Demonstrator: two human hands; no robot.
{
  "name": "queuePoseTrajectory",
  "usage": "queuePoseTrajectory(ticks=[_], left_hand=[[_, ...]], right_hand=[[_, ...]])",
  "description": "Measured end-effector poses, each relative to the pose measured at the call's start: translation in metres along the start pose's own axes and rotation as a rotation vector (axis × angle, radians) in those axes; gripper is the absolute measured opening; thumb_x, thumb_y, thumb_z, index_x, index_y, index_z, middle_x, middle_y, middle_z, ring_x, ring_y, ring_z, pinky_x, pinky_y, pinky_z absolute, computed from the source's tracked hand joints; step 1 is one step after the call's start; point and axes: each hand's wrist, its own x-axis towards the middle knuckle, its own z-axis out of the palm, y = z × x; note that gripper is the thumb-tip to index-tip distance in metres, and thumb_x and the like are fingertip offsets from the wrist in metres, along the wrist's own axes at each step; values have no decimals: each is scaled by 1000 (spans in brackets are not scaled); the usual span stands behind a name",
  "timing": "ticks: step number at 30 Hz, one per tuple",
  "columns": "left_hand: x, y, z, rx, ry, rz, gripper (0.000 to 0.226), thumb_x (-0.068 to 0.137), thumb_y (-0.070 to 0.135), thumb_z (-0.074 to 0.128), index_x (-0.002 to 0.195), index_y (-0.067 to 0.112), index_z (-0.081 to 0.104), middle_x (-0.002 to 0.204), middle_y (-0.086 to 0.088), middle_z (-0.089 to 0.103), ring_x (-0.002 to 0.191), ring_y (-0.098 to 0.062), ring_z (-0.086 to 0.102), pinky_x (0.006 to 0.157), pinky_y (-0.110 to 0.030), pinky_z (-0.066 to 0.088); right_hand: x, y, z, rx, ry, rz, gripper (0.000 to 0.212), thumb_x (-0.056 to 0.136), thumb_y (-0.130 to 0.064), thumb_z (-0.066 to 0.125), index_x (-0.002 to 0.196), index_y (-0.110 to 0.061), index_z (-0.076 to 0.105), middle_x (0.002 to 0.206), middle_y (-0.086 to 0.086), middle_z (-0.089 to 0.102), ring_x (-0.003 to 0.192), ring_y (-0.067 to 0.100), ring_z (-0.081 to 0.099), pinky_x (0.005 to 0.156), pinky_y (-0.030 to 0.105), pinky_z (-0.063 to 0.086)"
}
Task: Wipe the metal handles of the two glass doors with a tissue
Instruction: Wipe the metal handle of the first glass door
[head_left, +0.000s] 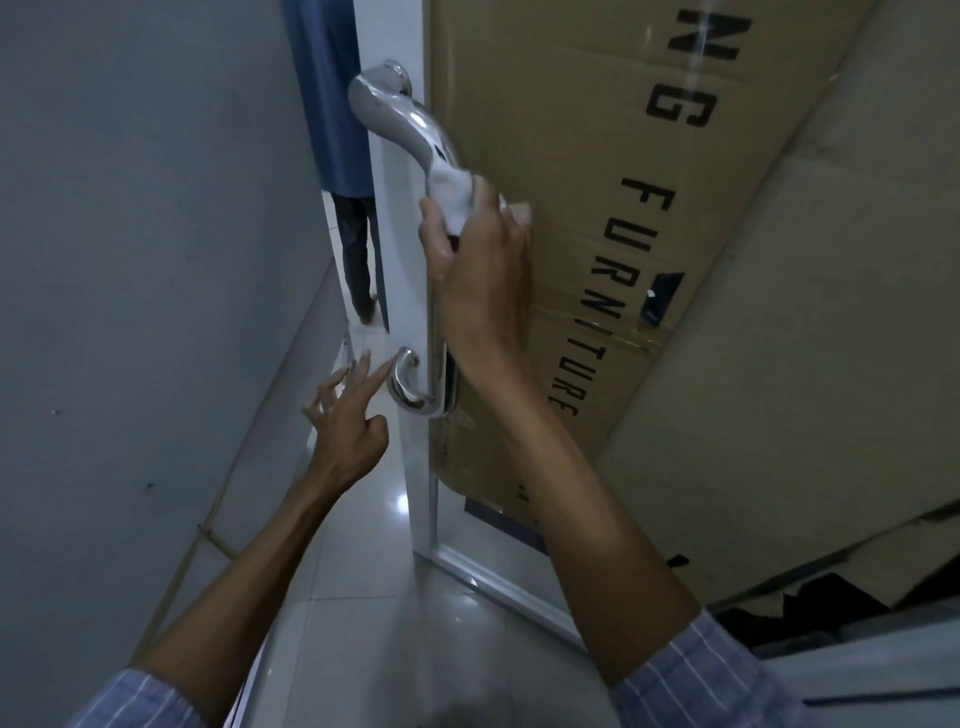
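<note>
One glossy pale tiled floor (363, 597) below, grey wall left, brown printed cardboard box (597, 208) behind glass door (400, 291). Right hand (475, 260) pinching crumpled white tissue (452, 200) around curved polished metal handle (410, 135). Left hand (348, 415) lower, fingers spread, holding nothing, fingertip near handle's bottom curve.

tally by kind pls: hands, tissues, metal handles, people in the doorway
Hands: 2, left hand and right hand
Tissues: 1, tissue
Metal handles: 1, metal handle
People in doorway: 1, person
Total: 5
</note>
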Motion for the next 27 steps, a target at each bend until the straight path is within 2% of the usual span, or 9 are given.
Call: queuePoseTrajectory(ticks=[3,5,7,10,14,17,20,24,27], left_hand=[[-12,-7,-6,-5,3,-55,88,71,15,40,155,40,45,172,2,25,153,-19,19,111,-37,8],[-20,-9,-6,-4,-3,-79,86,71,16,39,155,39,45,172,2,24,151,-20,19,111,-39,9],[-26,-5,-5,-13,-1,-102,85,72,16,39,154,37,45,173,1,23,147,-22,20,110,-38,9],[-33,1,-1,-42,3,-162,82,73,17,39,153,33,47,172,1,23,143,-27,24,109,-39,11],[-41,7,3,-73,-12,-185,79,75,15,45,152,30,48,171,-2,26,145,-33,24,118,-54,12],[-47,9,5,-69,-17,-198,80,73,18,42,152,29,48,170,-2,28,147,-32,23,119,-57,12],[-50,10,7,-71,-7,-194,79,72,17,43,149,29,51,167,-3,32,144,-31,26,117,-55,14],[-51,10,13,-78,-17,-189,72,78,6,54,147,28,53,164,-2,35,143,-31,29,114,-47,14],[-50,5,15,-88,-16,-175,67,78,11,53,143,29,55,160,-1,39,143,-30,31,111,-43,12]], right_hand=[[-32,22,9,124,-82,152,22,99,-33,67,110,-13,65,87,-20,44,91,21,59,68,40,60],[-49,37,15,207,-89,228,19,95,-32,72,101,-15,66,85,-11,53,85,17,59,67,38,59],[-56,46,21,260,-80,278,19,93,-32,74,95,-15,66,87,-1,60,78,10,57,64,27,55],[-64,54,26,262,-81,300,19,93,-31,75,96,-14,66,87,-1,60,76,7,56,64,14,46],[-96,71,34,242,-108,319,21,94,-31,74,104,-14,68,92,-5,59,81,9,58,69,15,50],[-127,87,40,230,-138,381,19,95,-32,73,104,-16,69,94,-5,61,84,9,59,70,17,52],[-159,111,52,172,-200,501,13,94,-32,72,90,-20,67,83,-9,59,82,12,60,70,23,53],[-218,149,56,147,-449,712,33,99,-29,67,66,-24,65,61,-9,58,57,7,53,57,29,46],[-251,154,49,214,-444,848,17,99,-26,66,94,-21,81,80,-11,74,71,2,68,68,24,57]])
